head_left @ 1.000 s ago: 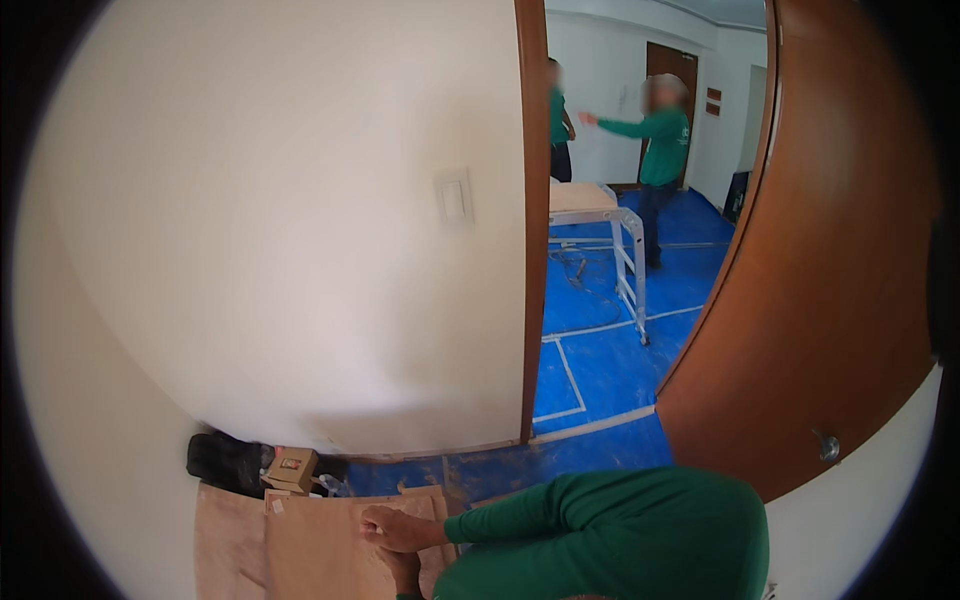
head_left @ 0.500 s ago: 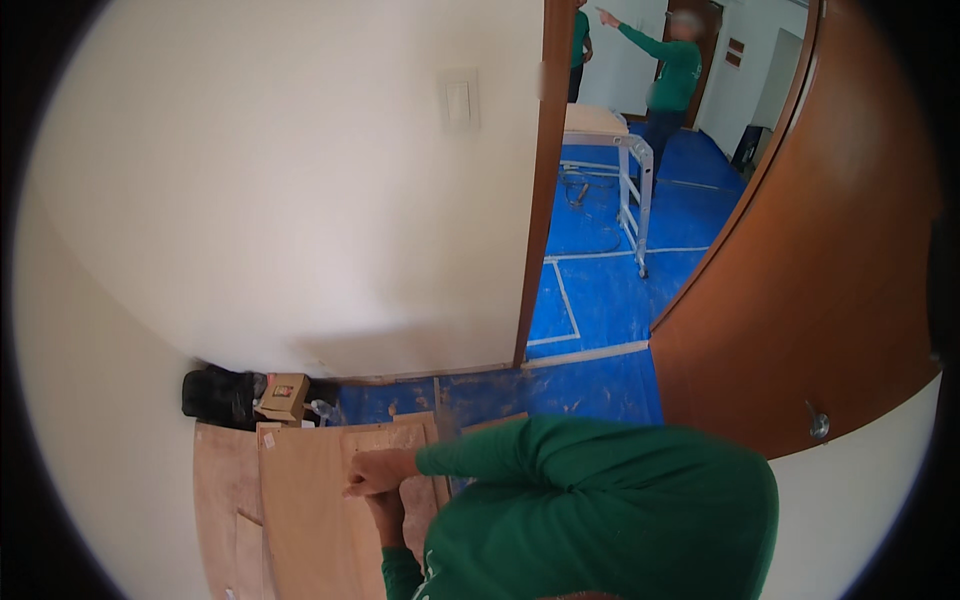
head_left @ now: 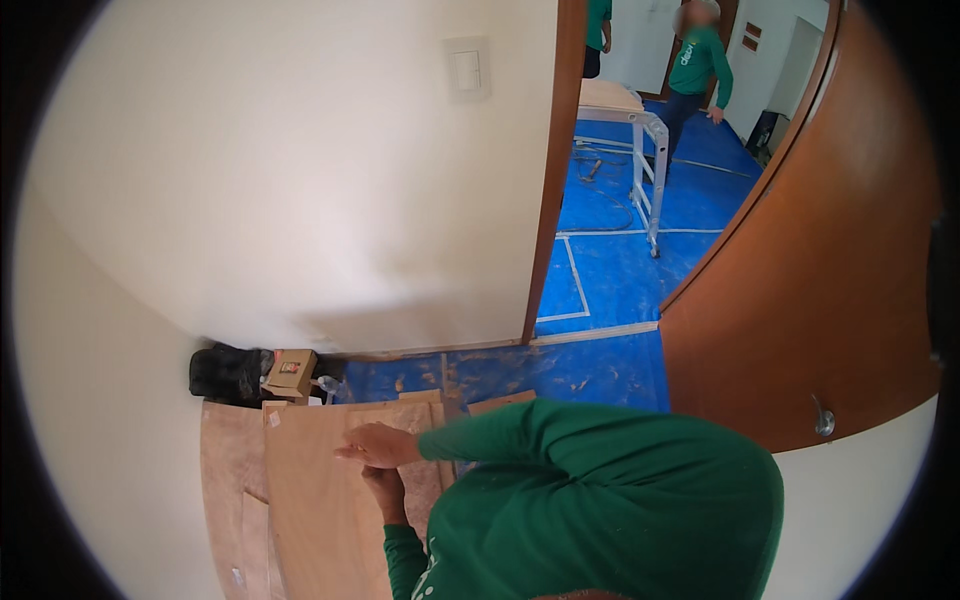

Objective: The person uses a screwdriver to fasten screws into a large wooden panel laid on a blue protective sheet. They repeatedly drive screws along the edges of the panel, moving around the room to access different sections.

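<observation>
My right hand [head_left: 376,444] reaches across from the right in a green sleeve. Its fingers are stretched out toward the left, and I make out nothing in them. Just below it is my left hand [head_left: 384,488], its wrist bent up so the two hands meet or overlap. The left fingers are mostly hidden behind the right hand. Both hands are in front of a light wooden panel [head_left: 310,500]; whether they touch it I cannot tell. A pinkish-brown board [head_left: 230,460] is beside that panel on the left.
A small cardboard box [head_left: 291,372] and a black bag [head_left: 225,374] are against the wall. Blue sheeting [head_left: 600,362] covers the floor through the doorway. A brown door [head_left: 770,300] stands at the right. Beyond are a metal work platform [head_left: 645,170] and a co-worker [head_left: 695,65]; another person is partly visible.
My right fingers have straightened from a more curled shape over the left hand. The view has shifted slightly. In the far room, the co-worker's raised, pointing arm has come down.
</observation>
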A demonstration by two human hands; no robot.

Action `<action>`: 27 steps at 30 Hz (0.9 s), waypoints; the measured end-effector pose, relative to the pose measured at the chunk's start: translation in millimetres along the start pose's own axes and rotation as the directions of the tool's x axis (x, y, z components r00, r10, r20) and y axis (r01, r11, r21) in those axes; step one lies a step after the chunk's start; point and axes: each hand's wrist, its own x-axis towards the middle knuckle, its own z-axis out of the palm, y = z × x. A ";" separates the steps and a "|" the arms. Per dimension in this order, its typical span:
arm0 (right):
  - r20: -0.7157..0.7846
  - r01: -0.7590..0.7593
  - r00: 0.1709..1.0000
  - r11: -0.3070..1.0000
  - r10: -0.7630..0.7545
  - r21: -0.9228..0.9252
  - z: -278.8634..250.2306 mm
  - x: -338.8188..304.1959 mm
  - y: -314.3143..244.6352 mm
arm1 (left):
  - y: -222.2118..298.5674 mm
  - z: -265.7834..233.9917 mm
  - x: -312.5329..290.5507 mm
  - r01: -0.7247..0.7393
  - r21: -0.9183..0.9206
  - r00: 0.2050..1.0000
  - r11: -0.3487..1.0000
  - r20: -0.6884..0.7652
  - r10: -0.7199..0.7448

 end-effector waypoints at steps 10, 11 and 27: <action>0.585 -0.366 0.749 0.930 0.311 -0.026 -19.4 15.3 3.6 | -1.1 -3.5 7.8 -0.048 0.014 0.996 0.999 0.077 0.047; 0.408 -0.245 0.886 0.969 0.222 0.006 -14.9 11.0 -0.1 | -1.0 -3.0 10.8 -0.070 -0.056 0.996 0.996 0.048 0.073; 0.110 -0.126 0.985 0.987 0.136 -0.096 -4.2 -4.4 10.4 | 11.8 22.1 -7.5 -0.028 0.165 0.993 0.986 -0.111 0.046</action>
